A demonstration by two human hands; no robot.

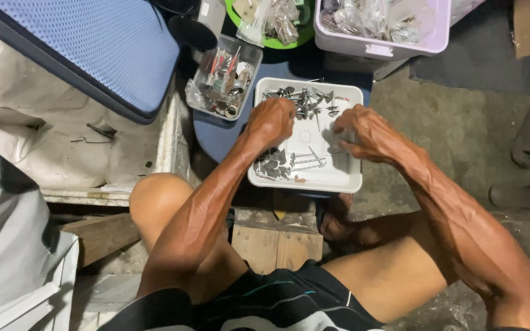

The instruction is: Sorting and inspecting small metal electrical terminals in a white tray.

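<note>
A white square tray (346, 178) sits in front of my knees and holds several small grey metal parts (305, 101), in a pile at its far edge and another pile (277, 165) at its near left. My left hand (271, 119) hovers over the tray's left side with fingers curled closed; what is inside them is hidden. My right hand (363, 132) is over the tray's right side, fingers bent down onto something small that I cannot make out.
A clear plastic box (223, 76) of mixed metal bits lies left of the tray. A pale purple bin (381, 27) and a green bowl (277, 24) with bagged parts stand beyond. A blue cushion (93, 49) is at left, sandals (522, 165) on the concrete at right.
</note>
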